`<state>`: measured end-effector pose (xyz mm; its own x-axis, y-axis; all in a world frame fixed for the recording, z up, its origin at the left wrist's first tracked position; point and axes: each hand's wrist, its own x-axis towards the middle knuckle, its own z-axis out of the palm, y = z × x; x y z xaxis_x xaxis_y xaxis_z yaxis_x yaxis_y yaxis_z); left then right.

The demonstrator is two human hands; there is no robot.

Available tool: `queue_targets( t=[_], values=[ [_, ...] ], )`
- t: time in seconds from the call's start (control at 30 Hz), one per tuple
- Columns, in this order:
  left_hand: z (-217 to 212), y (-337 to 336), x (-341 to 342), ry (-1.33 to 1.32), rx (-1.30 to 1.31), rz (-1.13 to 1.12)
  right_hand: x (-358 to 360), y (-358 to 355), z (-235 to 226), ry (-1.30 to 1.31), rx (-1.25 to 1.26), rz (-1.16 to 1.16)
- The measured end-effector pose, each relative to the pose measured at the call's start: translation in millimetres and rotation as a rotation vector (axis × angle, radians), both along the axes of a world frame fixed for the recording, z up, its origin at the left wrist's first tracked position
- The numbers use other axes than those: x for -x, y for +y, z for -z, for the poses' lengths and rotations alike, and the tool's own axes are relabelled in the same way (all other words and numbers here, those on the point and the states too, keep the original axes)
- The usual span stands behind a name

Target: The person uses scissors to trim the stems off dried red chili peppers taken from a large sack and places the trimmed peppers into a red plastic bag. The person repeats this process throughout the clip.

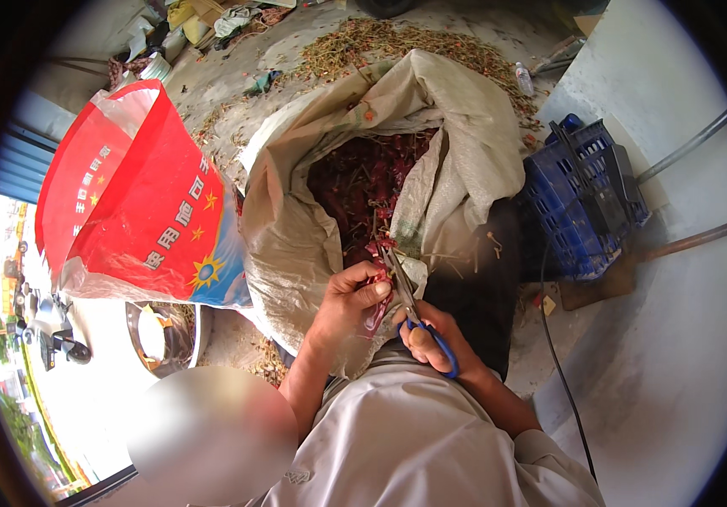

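Note:
In front of me an off-white woven sack (473, 118) gapes wide, its rim rolled down. Dark red dried chillies (363, 173) with thin stems fill it. My left hand (348, 296) is closed at the near edge of the sack, pinching a few red dried chillies (378, 314) by the thumb and fingers. My right hand (440, 334) grips a pair of scissors (403, 283) with blue handles. The blades point up and away, beside the left fingertips at the chillies' stem end. Whether the blades touch a stem is too small to tell.
A red and blue printed bag (139, 203) stands at the left, touching the sack. To the right are a blue plastic crate (579, 203) and a black cable (554, 346). Stem scraps (406, 42) lie heaped beyond the sack, near a clear bottle (523, 79).

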<state>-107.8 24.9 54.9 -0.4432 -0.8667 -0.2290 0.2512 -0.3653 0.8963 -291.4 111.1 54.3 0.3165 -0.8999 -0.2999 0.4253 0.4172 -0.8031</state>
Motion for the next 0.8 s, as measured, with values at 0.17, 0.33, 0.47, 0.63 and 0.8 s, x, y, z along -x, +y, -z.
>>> queue_targets(
  t=[0.17,0.33,0.47,0.63,0.8],
  values=[
    [0.0,-0.2,10.2,-0.084,0.087,-0.04,9.4,-7.3,3.7,0.937,0.516,0.177],
    [-5.7,-3.1,16.4,0.098,-0.06,0.023,20.8,-7.2,-19.8,1.192,0.614,0.151],
    [-5.8,-4.2,14.1,0.061,-0.132,0.12,23.5,-8.5,-20.2,1.233,0.604,0.099],
    [-8.1,-5.9,17.3,-0.007,-0.079,0.176,25.5,-5.2,-14.9,1.242,0.605,0.084],
    [1.4,-10.0,21.4,-0.126,-0.154,0.267,21.9,7.4,2.2,1.248,0.56,0.14]
  ],
)
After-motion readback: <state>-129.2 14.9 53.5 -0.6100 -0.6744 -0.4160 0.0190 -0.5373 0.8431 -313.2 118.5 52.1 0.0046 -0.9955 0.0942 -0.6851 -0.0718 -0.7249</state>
